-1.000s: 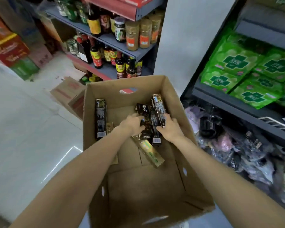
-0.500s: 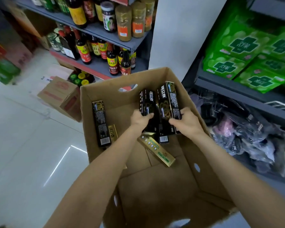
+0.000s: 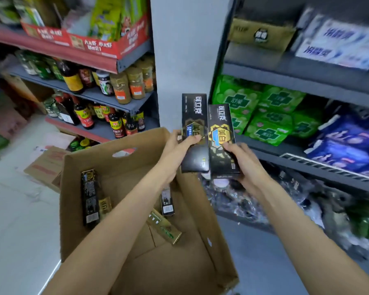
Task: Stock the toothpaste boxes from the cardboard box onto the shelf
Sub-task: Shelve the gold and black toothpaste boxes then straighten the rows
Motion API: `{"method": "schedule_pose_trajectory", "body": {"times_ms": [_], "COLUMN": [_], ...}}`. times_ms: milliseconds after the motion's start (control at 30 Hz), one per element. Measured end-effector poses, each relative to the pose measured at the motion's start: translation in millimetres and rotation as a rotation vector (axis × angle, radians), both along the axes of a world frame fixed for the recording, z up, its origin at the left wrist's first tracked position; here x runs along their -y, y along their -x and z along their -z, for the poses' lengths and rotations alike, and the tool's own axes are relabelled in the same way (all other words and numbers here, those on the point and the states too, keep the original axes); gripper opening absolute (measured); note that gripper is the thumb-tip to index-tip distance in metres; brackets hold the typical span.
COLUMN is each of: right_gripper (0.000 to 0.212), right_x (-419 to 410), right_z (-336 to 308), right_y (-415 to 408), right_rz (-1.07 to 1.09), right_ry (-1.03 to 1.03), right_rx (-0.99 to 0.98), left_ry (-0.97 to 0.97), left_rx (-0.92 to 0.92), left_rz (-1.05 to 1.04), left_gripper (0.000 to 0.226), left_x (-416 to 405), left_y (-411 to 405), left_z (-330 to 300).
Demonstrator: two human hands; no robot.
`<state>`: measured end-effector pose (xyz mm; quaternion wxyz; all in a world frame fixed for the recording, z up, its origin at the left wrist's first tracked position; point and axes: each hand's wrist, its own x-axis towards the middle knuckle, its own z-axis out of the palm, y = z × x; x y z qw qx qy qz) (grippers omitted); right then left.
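Toothpaste boxes: two black ones are held upright, side by side, above the cardboard box. Left hand grips one; right hand grips the other. More boxes lie inside. Step judged: carrying. Next, set both on the shelf at right.

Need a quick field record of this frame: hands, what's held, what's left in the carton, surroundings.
left hand: grips a black toothpaste box, upright, above the carton's far rim
right hand: grips a second black box, upright, beside the first
carton: open, on the floor
left in carton: black box by left wall; gold box beside it; gold box mid-floor; black box partly behind left arm
right shelves: green packs
left shelves: bottles
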<state>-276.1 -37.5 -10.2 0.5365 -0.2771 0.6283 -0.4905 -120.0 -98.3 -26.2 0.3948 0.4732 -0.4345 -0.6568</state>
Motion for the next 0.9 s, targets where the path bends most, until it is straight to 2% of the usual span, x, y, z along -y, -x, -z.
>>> {"method": "schedule_pose_trajectory", "body": {"times_ms": [67,167,267,367,533,733,800,900], "right_gripper": [0.012,0.013,0.013,0.020,0.018,0.012,0.006,0.009], "right_x": [-3.4,-3.3,1.9,10.8,25.0,58.1,75.6,106.8], "right_z": [-14.0,-38.9,-67.0,-94.4,-131.9,-152.6,-157.6,-163.9], "right_y": [35.2,90.4,146.4,200.8,266.9,299.2,303.7,308.4], "right_rz": [0.010,0.017,0.034,0.036,0.088,0.112,0.103,0.094], "right_ry": [0.052,0.138,0.228,0.292,0.350,0.421,0.409,0.397], "right_rx": [-0.026,-0.059,-0.151,-0.248,-0.275,-0.331,-0.346,-0.352], "left_ry": [0.051,0.146,0.241,0.359,0.642,0.856,0.926,0.958], "left_rx": [0.018,0.035,0.073,0.140,0.411,1.000,1.088,1.101], "left_rz": [0.031,0.042,0.023,-0.102,-0.210,-0.233,-0.213,-0.084], "left_gripper": [0.037,0.039,0.066,0.061,0.039,0.050,0.049,0.054], "left_x": [0.1,1.3,4.3,14.7,38.2,83.7,108.7,158.8], "left_y": [32.4,82.7,131.7,170.2,212.5,235.6,238.9,240.7], "left_z": [-18.6,-46.4,-70.4,-88.7,-114.0,-145.6,-153.8,-169.0]}}
